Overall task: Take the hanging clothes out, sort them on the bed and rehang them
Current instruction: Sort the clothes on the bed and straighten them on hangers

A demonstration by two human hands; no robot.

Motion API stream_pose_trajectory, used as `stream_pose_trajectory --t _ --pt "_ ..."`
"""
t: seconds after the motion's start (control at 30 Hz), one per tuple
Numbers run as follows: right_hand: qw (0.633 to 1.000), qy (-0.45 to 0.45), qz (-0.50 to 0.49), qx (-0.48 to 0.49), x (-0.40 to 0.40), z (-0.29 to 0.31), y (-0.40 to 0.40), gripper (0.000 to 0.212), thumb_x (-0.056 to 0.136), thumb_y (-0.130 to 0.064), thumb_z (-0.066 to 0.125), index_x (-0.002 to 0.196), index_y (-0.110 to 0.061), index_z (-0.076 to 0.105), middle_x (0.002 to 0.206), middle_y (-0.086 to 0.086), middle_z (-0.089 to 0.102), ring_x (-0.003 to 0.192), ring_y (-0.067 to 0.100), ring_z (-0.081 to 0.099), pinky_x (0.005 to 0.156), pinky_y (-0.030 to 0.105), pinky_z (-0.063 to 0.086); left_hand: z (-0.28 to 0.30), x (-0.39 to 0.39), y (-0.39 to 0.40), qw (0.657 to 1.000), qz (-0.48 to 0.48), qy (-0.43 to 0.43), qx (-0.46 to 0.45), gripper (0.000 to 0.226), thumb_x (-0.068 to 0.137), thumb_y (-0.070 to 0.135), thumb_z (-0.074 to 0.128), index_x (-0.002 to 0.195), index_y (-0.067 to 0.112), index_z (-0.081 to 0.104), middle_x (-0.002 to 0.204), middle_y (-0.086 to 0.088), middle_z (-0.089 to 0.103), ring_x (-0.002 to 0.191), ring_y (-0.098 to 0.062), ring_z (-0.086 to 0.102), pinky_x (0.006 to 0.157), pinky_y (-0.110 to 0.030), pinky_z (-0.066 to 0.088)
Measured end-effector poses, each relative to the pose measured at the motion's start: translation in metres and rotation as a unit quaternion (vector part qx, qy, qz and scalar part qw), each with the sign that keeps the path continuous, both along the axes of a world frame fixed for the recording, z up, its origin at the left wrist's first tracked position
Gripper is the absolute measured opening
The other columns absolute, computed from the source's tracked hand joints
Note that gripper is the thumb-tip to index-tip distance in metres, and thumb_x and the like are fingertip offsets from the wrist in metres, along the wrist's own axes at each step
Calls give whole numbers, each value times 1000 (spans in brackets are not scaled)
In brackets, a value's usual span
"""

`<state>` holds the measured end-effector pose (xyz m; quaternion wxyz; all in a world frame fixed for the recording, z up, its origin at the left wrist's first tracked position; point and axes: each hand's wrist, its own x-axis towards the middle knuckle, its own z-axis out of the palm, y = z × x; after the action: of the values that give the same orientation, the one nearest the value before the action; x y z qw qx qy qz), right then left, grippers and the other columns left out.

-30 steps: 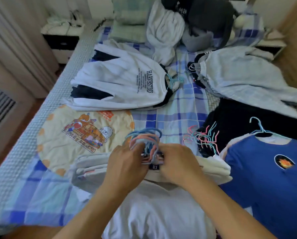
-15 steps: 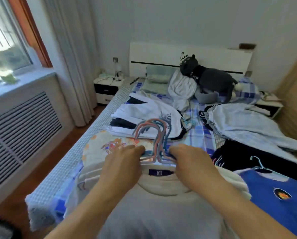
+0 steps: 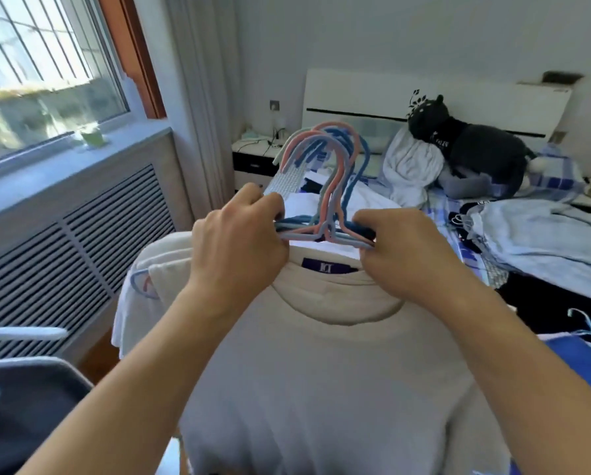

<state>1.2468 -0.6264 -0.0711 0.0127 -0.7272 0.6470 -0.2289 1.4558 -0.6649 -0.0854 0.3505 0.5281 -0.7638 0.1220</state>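
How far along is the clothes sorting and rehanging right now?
Done: clothes lie sorted on the bed. In hand: left hand and right hand grip a bunch of hangers carrying cream shirts, lifted up. Left: hanging these, then the pale pile.

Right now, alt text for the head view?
Two hands, left hand and right hand, grip a bunch of pink and blue hangers carrying a beige T-shirt with more shirts behind it. Beyond lies a bed strewn with clothes and a dark plush toy; a window is at left.
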Motion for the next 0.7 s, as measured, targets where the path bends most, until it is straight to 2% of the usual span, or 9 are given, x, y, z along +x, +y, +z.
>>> stream_pose_trajectory --t 0.1,0.23,0.3,0.4,0.47,0.5,0.63,0.7 --pt "1000 -21 19 -8 17 -12 -32 29 76 -5 53 62 -26 39 62 -4 47 62 24 47 51 32 32 0 16 -28 1000 8 -11 -3 7 82 18 69 88 21 67 88 6 55 62 -22 45 60 -34 32" --pt "998 -27 56 15 46 -35 -80 30 78 -8 54 62 -25 36 63 -4 46 65 26 48 51 31 32 -19 41 -67 998 49 -8 27 4 85 19 67 88 22 65 88 4 55 65 -23 45 60 -34 33" --pt "997 -30 72 27 62 -47 -106 28 80 -10 55 65 -27 38 66 -4 48 66 24 47 51 30 28 -33 56 -88 997 69 -9 45 4 85 19 67 87 21 64 88 3 55 66 -23 43 60 -35 32" --pt "995 -26 86 39 83 -68 -151 27 80 -10 57 67 -28 41 80 4 64 70 22 45 59 29 32 -57 75 -124 991 96 -20 86 5 85 19 67 90 20 66 91 0 57 66 -26 45 61 -36 31" --pt "995 -25 84 44 93 -80 -187 21 82 -9 58 74 -28 51 86 3 67 71 19 45 63 29 33 -70 84 -157 987 107 -26 116 7 85 20 66 92 22 66 93 0 56 69 -28 49 62 -37 32" --pt "995 -22 82 45 97 -85 -209 21 82 -8 58 75 -27 52 86 1 65 71 19 45 63 29 33 -77 89 -179 986 110 -29 125 7 85 21 66 92 23 66 94 1 56 70 -29 51 62 -37 33" --pt "993 -7 85 85 103 -119 -328 38 84 -9 55 63 -30 32 73 -7 45 66 18 42 54 28 25 -113 97 -299 983 91 -25 157 5 85 25 68 88 26 64 92 4 55 76 -27 54 65 -37 35" --pt "992 2 58 113 99 -155 -398 35 86 -10 55 64 -28 35 71 -7 41 66 20 43 50 27 22 -144 90 -375 977 74 -38 198 7 85 25 68 87 28 62 90 6 51 78 -25 54 65 -36 34"
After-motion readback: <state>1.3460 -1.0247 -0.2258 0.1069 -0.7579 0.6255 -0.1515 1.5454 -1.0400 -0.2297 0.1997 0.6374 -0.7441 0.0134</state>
